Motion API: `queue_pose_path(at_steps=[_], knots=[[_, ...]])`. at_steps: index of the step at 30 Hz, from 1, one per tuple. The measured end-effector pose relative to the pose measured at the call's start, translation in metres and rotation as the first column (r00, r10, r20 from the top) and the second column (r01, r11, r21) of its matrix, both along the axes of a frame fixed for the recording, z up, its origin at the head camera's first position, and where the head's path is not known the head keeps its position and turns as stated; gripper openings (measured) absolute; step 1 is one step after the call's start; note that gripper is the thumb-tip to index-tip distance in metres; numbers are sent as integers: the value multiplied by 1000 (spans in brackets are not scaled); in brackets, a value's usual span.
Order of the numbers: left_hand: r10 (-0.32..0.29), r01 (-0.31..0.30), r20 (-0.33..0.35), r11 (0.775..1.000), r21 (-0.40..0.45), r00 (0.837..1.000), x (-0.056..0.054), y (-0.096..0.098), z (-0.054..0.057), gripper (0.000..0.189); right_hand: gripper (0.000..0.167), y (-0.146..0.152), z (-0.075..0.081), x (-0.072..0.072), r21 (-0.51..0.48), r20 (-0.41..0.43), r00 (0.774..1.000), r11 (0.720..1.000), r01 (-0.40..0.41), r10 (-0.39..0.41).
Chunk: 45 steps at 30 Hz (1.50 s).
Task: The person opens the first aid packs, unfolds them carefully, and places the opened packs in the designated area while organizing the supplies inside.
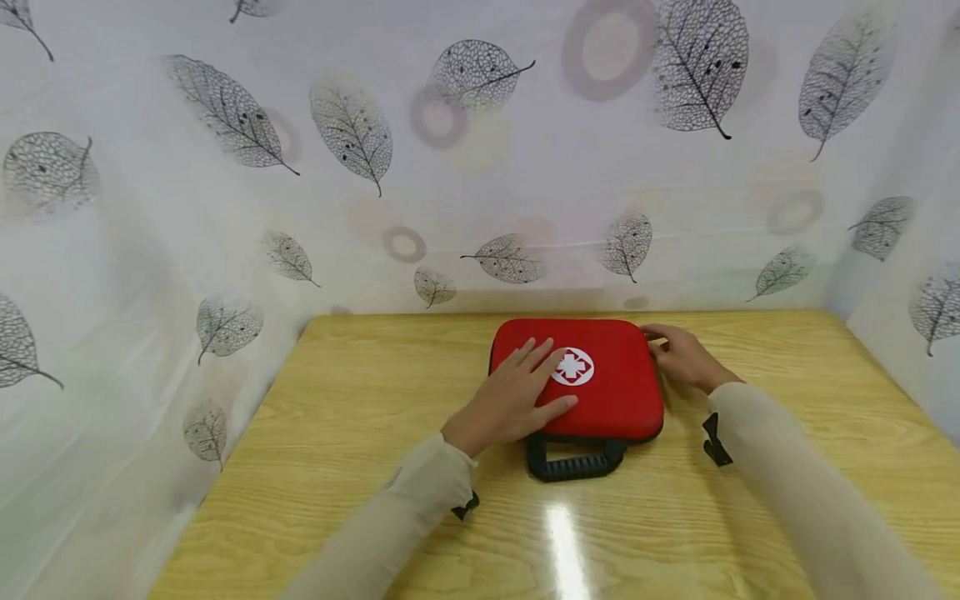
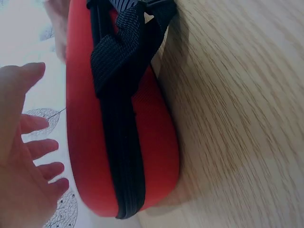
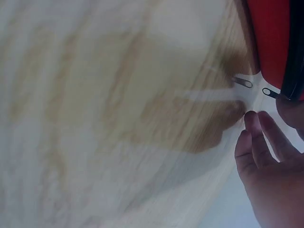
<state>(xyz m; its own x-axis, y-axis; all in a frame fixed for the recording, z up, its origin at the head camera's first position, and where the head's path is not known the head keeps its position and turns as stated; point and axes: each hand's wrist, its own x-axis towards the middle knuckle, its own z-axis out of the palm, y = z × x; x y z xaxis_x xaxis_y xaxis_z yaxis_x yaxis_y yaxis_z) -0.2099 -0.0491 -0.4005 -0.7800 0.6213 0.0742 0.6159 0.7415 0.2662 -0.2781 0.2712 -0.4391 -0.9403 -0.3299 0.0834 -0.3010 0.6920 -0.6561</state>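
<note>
A rounded red fabric case with black edging [image 1: 622,396] lies flat near the far edge of a glossy wood-grain table [image 1: 360,408], about midway across, its lid facing up. On the lid is a white oval emblem with a cross [image 1: 572,367]; a ribbed black carrying handle [image 1: 576,468] points toward the person. The person's left hand [image 1: 512,395] is over the lid's left part, fingers fanned out and thumb spread aside, grasping nothing; its index fingertip is at the emblem's edge, and whether the palm touches the lid cannot be told. The right hand [image 1: 690,360] is at the case's far right corner, its fingers partly bent. The right wrist view shows a small metal zip pull [image 3: 269,92] sticking out beside one of its digits at that corner; whether the hand pinches the zip or merely touches there cannot be told. The left wrist view shows the case side-on, with a black zip band [image 2: 122,156] running around it and black webbing [image 2: 116,57] at the handle. Both arms wear long cream sleeves [image 1: 795,475]. Behind the table hangs a pale backdrop [image 1: 517,196] printed with dark skeleton leaves and soft rings.
</note>
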Motion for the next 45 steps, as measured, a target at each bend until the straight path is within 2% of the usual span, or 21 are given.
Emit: queue_pose_path(at_steps=[5, 11, 16, 29, 36, 40, 45], knots=[[-51, 52, 44, 999, -13, 998, -8, 11, -2, 73, 45, 6, -5, -9, -49, -16, 998, 997, -56, 56], [-50, 55, 63, 994, -92, 997, -8, 13, -11, 74, 38, 7, -7, -10, -125, -32, 997, 989, -79, 75], [-40, 46, 61, 993, -108, 997, -4, 11, -14, 73, 31, 6, -5, -12, -85, -10, 999, 995, -45, 44], [-28, 32, 30, 990, -138, 999, 3, 8, -15, 76, 16, 7, -14, -13, -11, -77, 995, 998, 60, -60], [7, 0, 54, 991, -132, 999, 3, 8, -14, 78, 15, 6, -13, -10, 49, -170, 981, 993, 106, -96], [33, -23, 68, 990, -136, 997, 4, 8, -13, 78, 13, 3, -14, -7, 51, -238, 968, 994, 96, -81], [36, -25, 68, 987, -156, 997, 5, 7, -13, 77, 11, -2, -11, 0, 74, -288, 955, 993, 94, -69]])
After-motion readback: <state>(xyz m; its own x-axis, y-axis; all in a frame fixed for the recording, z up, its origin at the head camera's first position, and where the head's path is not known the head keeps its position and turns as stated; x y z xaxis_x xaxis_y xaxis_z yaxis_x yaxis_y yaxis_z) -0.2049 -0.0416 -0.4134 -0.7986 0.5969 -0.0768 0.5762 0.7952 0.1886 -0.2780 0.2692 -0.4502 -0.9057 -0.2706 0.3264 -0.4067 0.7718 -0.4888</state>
